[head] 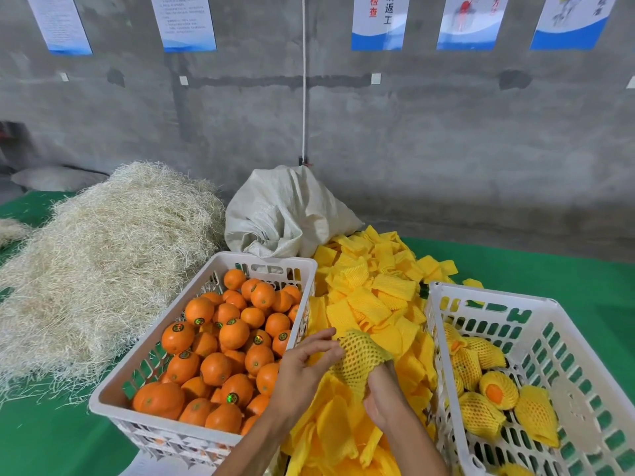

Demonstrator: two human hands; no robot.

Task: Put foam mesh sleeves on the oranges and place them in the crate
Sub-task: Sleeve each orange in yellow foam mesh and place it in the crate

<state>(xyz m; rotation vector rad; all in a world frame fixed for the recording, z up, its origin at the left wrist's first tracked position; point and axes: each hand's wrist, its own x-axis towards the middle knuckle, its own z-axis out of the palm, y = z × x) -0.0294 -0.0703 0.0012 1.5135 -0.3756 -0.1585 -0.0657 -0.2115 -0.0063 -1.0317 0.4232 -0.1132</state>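
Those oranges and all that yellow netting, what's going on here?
A person is wrapping oranges in foam mesh sleeves. Both hands work over the sleeve pile between two white crates: the left hand and right hand stretch one sleeve open, the right hand's fingers seemingly tucked inside it. Whether an orange is in it cannot be told. The left crate is full of bare oranges; the right crate holds a handful of sleeved oranges.

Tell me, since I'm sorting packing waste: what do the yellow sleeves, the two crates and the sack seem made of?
The yellow sleeves look like soft foam netting: matte, with open diamond mesh that stretches. The left crate and right crate look like rigid moulded white plastic, faintly glossy, with slotted walls. The sack seems woven plastic, off-white and crumpled; the weave is barely visible.
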